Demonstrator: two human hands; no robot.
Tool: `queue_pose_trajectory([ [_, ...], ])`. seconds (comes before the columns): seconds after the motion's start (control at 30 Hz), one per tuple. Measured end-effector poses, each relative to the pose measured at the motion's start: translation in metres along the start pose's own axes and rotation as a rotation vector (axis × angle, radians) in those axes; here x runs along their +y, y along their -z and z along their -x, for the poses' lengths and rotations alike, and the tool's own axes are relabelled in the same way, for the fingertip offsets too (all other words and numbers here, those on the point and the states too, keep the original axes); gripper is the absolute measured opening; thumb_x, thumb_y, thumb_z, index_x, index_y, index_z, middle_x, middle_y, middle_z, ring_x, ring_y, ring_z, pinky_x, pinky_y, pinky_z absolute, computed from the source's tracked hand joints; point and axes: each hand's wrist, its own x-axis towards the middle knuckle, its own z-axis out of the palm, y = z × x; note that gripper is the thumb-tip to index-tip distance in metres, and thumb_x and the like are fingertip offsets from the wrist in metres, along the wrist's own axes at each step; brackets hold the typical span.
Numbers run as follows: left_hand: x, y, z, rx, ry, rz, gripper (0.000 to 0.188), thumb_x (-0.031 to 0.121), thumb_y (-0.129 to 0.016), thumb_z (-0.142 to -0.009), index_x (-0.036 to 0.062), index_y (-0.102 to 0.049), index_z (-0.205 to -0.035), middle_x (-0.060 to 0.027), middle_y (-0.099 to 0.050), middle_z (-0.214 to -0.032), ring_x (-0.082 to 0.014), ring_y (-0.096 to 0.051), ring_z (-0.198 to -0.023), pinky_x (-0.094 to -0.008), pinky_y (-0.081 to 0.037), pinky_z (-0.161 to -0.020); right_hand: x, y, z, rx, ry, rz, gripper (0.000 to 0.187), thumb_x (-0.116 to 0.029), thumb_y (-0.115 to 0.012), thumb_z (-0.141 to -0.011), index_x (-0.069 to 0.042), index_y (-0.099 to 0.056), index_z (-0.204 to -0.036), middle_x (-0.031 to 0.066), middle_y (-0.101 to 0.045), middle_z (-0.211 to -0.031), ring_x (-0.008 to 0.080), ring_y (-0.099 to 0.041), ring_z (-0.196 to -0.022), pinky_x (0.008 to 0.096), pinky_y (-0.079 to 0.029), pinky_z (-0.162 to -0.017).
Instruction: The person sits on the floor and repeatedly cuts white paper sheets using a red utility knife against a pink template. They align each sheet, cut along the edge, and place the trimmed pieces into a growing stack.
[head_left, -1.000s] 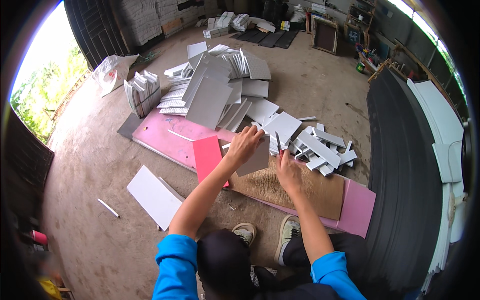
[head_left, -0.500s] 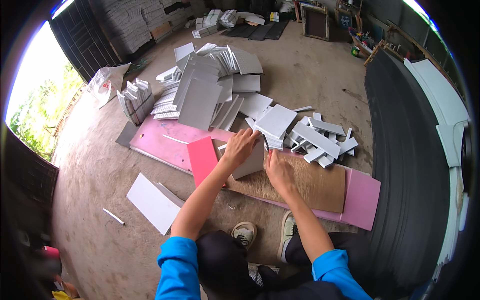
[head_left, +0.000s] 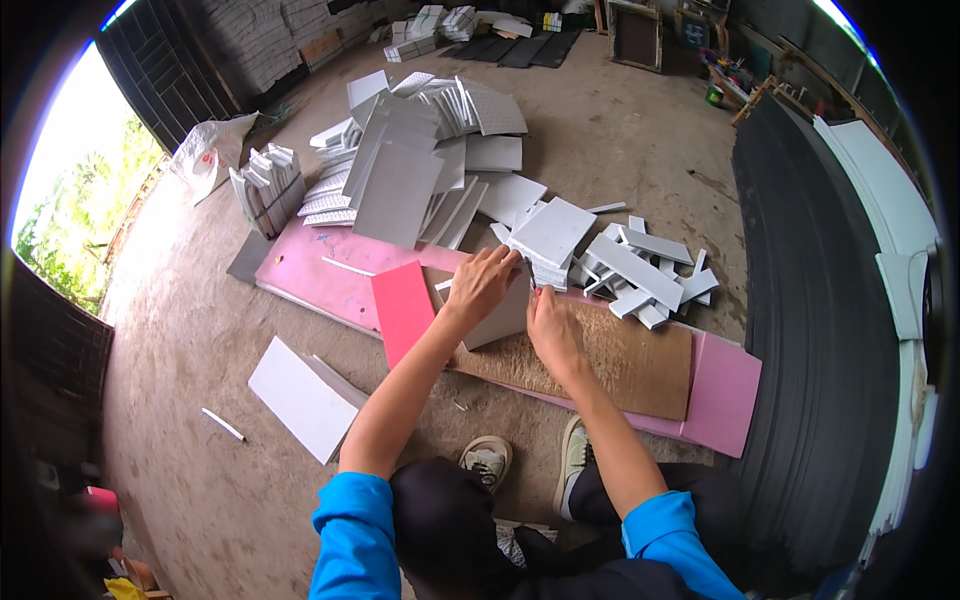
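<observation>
A pale grey-white foam board panel (head_left: 498, 322) lies on a worn brown board (head_left: 635, 360). My left hand (head_left: 482, 284) holds the panel near its far edge, fingers bent and pressing down; the hand covers part of it. Closed around the red handle of a thin cutter knife (head_left: 535, 292), my right hand (head_left: 556, 334) is at the panel's right edge, close to the left fingertips. The exact contact of blade and panel is too small to tell. A bright pink-red panel (head_left: 404, 314) rests just left of my left wrist.
Long pink boards (head_left: 728, 400) lie beneath the brown one. Beyond my hands are stacked white panels (head_left: 553, 232), a pile of strips (head_left: 640, 275) and a large heap of panels (head_left: 398, 195). More white panels (head_left: 300, 398) lie at left; dark sheets (head_left: 815, 350) stretch along the right.
The whole view has shifted slightly. My right hand, with the cutter knife, has moved a little away from me and toward the left fingertips; the left hand stays on the panel.
</observation>
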Motion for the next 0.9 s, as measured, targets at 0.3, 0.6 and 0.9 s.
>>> queue_pose_trajectory([
  [0.3,0.008,-0.002,0.004,0.031,0.065,0.056,0.019,0.017,-0.057,-0.081,0.0058,-0.052,-0.096,-0.0058,-0.053,-0.089,-0.0238,-0.058,-0.080,-0.0371,-0.050,-0.063,-0.007,0.011,-0.022,-0.164,-0.080,0.003,0.026,-0.017,-0.043,-0.088,0.005,-0.050,-0.099,0.0282,-0.062,-0.080,0.0417,-0.062,-0.078,0.0484,-0.050,-0.069],
  [0.6,0.015,0.000,0.009,0.075,-0.050,0.084,0.020,0.016,-0.058,-0.079,0.0052,-0.051,-0.095,-0.0067,-0.053,-0.088,-0.0246,-0.060,-0.080,-0.0376,-0.050,-0.061,0.008,0.005,-0.032,-0.430,-0.224,-0.034,0.025,-0.011,-0.046,-0.082,0.008,-0.057,-0.094,0.0306,-0.060,-0.088,0.0440,-0.059,-0.086,0.0478,-0.048,-0.078],
  [0.9,0.018,0.011,-0.007,-0.041,0.218,0.320,0.030,0.032,-0.064,-0.077,0.0108,-0.063,-0.098,-0.0060,-0.059,-0.092,-0.0287,-0.061,-0.079,-0.0395,-0.049,-0.064,0.005,0.004,-0.034,-0.392,-0.211,-0.007,0.027,-0.011,-0.045,-0.082,0.009,-0.057,-0.095,0.0301,-0.060,-0.092,0.0412,-0.060,-0.083,0.0462,-0.048,-0.074],
])
